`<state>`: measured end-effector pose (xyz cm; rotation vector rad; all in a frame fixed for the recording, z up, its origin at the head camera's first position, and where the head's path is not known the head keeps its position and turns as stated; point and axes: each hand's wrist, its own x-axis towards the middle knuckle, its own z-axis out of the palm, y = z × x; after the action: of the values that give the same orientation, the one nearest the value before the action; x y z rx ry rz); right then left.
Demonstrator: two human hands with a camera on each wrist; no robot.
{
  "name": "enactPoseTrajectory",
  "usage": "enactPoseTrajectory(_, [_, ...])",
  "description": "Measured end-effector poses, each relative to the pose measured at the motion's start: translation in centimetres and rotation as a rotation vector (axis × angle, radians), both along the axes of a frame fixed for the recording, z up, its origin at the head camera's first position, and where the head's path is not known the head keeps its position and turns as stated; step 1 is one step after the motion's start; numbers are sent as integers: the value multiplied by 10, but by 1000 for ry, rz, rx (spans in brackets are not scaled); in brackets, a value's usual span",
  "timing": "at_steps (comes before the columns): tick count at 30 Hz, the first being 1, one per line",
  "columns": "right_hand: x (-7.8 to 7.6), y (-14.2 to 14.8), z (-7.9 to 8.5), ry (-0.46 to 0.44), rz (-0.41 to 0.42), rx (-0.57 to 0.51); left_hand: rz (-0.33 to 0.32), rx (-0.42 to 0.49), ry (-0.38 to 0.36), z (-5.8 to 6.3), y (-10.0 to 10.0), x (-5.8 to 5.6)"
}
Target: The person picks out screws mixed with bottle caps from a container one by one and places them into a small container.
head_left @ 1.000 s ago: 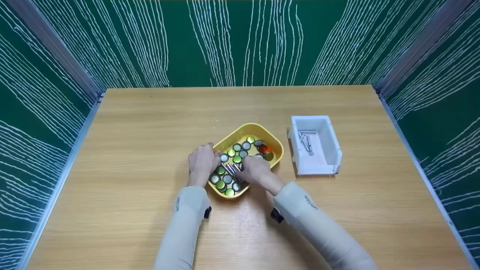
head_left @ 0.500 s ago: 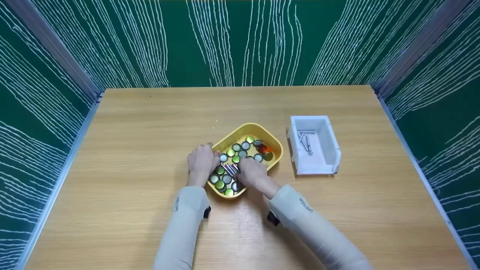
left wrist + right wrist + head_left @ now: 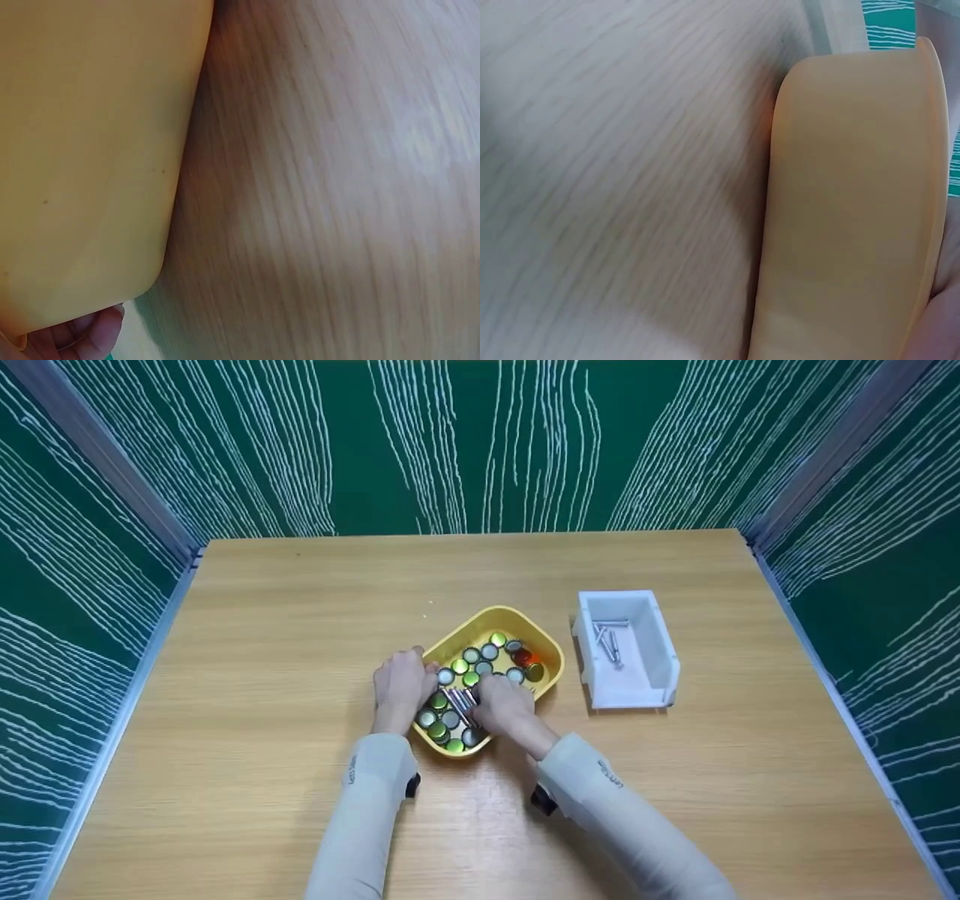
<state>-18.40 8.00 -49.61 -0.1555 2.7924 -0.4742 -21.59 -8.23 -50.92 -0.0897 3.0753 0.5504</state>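
Observation:
A yellow plastic bin (image 3: 551, 669) stands at an angle on the table, holding green and silver bottle caps (image 3: 460, 666) and a bunch of metal bolts (image 3: 459, 705). My left hand (image 3: 403, 686) grips the bin's left rim; in the left wrist view its fingers (image 3: 101, 334) curl against the outer wall. Reaching over the near right rim, my right hand (image 3: 504, 705) is down inside the bin, thumb side right at the bolts. Its fingertips are hidden under the hand, and I cannot tell whether they pinch a bolt.
A white open-front parts bin (image 3: 666, 656) stands to the right of the yellow one, with several bolts (image 3: 613, 645) lying in it. Red translucent pieces (image 3: 523, 658) lie at the yellow bin's right end. Green panels (image 3: 480, 450) with white lines enclose the wooden table (image 3: 300, 607).
My right hand has shifted slightly left and stays inside the yellow bin, where the bolts beside it have tilted a little. The left hand keeps its hold on the rim.

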Motion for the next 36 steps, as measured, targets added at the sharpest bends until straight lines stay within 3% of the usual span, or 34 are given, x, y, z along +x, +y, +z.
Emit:
enactPoseTrajectory(23, [-1,3,-2,-52,60,38,-4,3,-19,0,-2,1])
enactPoseTrajectory(28, [1,4,-3,4,107,43,3,10,-18,0,-1,0])
enactPoseTrajectory(36, [1,7,-5,65,95,-66,-6,6,-6,0,-1,1])
